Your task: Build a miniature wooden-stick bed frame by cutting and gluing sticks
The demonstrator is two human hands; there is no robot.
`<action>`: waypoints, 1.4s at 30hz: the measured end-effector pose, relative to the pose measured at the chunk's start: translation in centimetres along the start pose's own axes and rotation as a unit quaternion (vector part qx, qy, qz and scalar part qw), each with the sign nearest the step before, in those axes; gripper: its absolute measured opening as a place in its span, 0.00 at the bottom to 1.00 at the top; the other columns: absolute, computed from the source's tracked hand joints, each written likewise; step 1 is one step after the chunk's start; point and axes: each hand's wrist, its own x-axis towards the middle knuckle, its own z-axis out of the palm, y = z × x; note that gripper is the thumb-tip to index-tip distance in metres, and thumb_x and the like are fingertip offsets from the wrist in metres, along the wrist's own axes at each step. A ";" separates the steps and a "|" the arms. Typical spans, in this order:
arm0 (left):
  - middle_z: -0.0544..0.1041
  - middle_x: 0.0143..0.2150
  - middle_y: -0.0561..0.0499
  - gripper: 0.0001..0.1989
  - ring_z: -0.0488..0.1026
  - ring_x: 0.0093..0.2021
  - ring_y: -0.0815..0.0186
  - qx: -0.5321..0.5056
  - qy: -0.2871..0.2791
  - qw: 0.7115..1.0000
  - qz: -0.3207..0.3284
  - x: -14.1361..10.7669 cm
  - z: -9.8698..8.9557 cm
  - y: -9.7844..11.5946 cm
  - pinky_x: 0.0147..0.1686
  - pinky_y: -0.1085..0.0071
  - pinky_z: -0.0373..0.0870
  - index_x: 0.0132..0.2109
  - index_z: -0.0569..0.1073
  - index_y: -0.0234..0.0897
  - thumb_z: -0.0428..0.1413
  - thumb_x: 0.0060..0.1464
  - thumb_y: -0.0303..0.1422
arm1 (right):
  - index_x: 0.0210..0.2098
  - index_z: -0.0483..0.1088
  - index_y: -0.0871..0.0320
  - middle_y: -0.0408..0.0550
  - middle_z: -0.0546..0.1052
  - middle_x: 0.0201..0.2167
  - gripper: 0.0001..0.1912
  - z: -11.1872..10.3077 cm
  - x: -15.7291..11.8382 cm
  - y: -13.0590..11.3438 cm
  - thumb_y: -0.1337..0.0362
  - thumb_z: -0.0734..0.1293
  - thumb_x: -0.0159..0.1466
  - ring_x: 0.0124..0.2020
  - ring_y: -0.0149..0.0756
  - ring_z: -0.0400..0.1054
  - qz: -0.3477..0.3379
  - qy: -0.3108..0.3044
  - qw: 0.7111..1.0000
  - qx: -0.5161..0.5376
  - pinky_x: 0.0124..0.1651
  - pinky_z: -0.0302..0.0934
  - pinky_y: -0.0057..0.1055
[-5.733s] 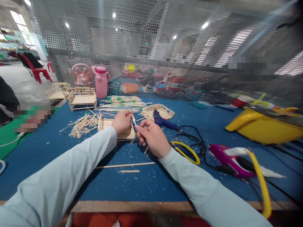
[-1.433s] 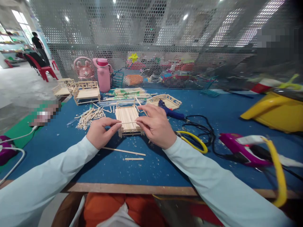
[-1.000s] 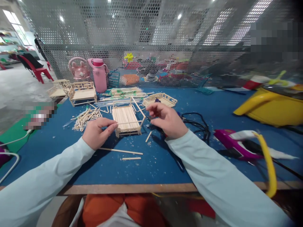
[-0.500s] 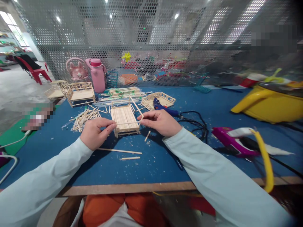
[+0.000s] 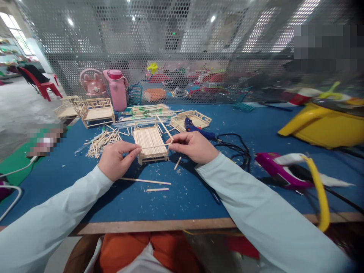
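Observation:
A small slatted frame of thin wooden sticks (image 5: pixel 150 138), like a miniature bed or bench, stands on the blue table in front of me. Across its near side runs a thin wooden stick (image 5: pixel 155 146), held level above the slats. My left hand (image 5: pixel 118 159) pinches that stick's left end. At the other end, my right hand (image 5: pixel 195 147) has its fingertips closed at the corner where this stick meets a slanting one (image 5: pixel 164 126). Loose on the table below lie a long stick (image 5: pixel 146 181) and a shorter one (image 5: pixel 157 189).
A pile of cut sticks (image 5: pixel 104 142) lies left. A blue glue gun (image 5: pixel 199 129) rests by a hexagonal stick tray (image 5: pixel 203 119), its black cable trailing right. Behind stand a finished miniature seat (image 5: pixel 98 113) and a pink bottle (image 5: pixel 118 93). Pruning-type purple tool (image 5: pixel 280 172) and yellow container (image 5: pixel 318 123) lie right.
Almost nothing differs. The right end of the held stick sits slightly higher, and my left hand has shifted very slightly right.

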 end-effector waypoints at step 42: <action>0.80 0.34 0.47 0.14 0.76 0.33 0.64 -0.036 -0.014 0.998 -0.051 -0.4 0.2 -0.5 0.35 0.71 0.71 0.37 0.78 0.35 0.52 0.53 0.38 | 0.26 0.71 0.61 0.41 0.72 0.23 0.09 0.2 0.1 -0.2 0.61 0.68 0.49 0.25 0.27 0.63 -0.003 -0.024 1.000 -0.005 0.36 0.59 0.31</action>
